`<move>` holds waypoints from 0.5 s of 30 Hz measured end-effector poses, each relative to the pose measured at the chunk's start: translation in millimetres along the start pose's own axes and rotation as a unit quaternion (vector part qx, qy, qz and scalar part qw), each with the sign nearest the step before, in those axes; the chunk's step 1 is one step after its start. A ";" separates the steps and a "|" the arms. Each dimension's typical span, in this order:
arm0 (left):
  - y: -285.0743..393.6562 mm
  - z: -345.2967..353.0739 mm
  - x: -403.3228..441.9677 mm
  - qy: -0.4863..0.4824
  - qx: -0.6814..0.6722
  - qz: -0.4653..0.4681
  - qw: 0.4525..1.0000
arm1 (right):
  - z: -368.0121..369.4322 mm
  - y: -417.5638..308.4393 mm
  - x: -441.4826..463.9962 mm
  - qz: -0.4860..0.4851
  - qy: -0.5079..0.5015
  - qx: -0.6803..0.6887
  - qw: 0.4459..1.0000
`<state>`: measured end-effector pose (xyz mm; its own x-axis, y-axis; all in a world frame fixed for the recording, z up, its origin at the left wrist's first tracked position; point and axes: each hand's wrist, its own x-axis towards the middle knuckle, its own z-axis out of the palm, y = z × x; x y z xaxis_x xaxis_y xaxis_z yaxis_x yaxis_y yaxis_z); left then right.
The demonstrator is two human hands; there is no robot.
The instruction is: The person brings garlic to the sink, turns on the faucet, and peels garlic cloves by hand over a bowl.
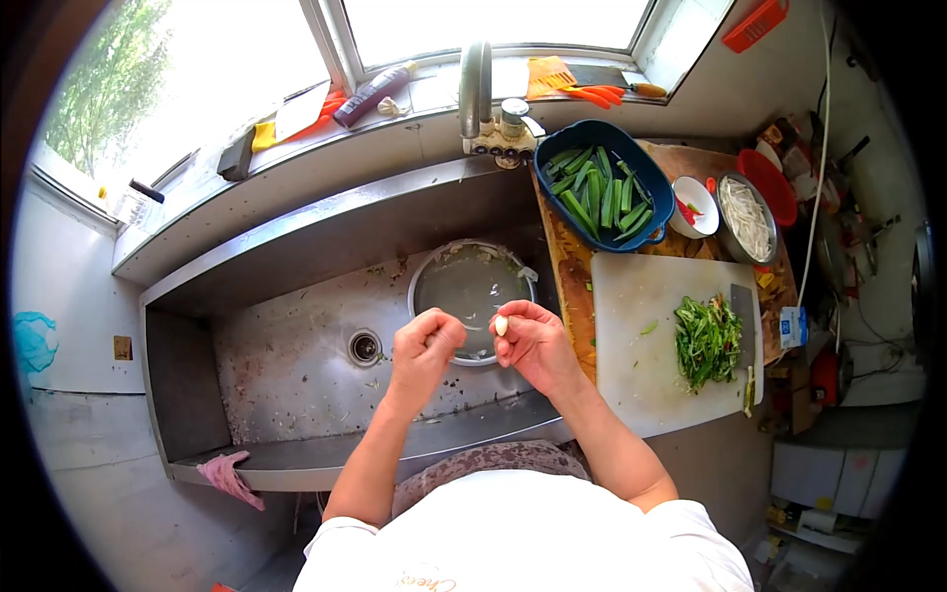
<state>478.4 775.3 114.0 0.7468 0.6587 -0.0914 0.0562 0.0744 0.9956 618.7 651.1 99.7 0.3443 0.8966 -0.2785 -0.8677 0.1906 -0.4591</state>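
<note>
Above the steel sink (286,380), my right hand (538,345) pinches a peeled white garlic clove (501,325) between thumb and fingertips. Just to its left is my left hand (424,350), its fingers curled in and pressed together; whatever they may hold is hidden. The two hands are apart, over the near side of a round metal basin (413,294) that stands in the sink. Water and bits of peel seem to be in the basin.
On the right, a white cutting board (631,306) carries chopped greens (706,340) and a cleaver (744,326). Behind it stand a blue basket (548,158) of okra, a white bowl (698,225) and a bowl of pale shreds (746,217). The faucet (475,89) rises behind the sink.
</note>
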 end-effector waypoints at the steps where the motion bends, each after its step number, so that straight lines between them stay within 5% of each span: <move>1: -3.3 -1.0 1.9 0.027 0.013 -0.036 0.999 | 0.3 -0.8 -0.4 0.002 0.001 0.006 1.000; 3: -7.8 -2.1 7.2 0.072 0.066 -0.075 0.992 | -4.9 1.7 -0.2 -0.012 -0.004 -0.036 0.999; 6: -11.8 9.5 13.7 0.120 0.111 0.088 0.983 | 2.4 -2.4 -2.9 -0.045 0.006 -0.109 0.993; 9: -14.7 5.0 14.2 0.101 0.173 0.138 0.970 | 8.3 -2.7 -4.9 -0.065 0.014 -0.154 0.986; 12: -2.7 6.3 10.1 0.053 0.046 -0.104 0.992 | 8.9 -1.5 -5.8 -0.080 0.025 -0.216 0.973; 15: 8.8 15.8 6.3 -0.009 0.114 -0.056 0.992 | 4.8 4.9 -3.9 -0.141 0.026 -0.359 0.922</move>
<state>494.1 768.3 122.4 0.7388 0.6424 -0.2038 0.2871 -0.0264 0.9575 611.4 650.4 102.6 0.5531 0.8277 -0.0945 -0.2858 0.0819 -0.9548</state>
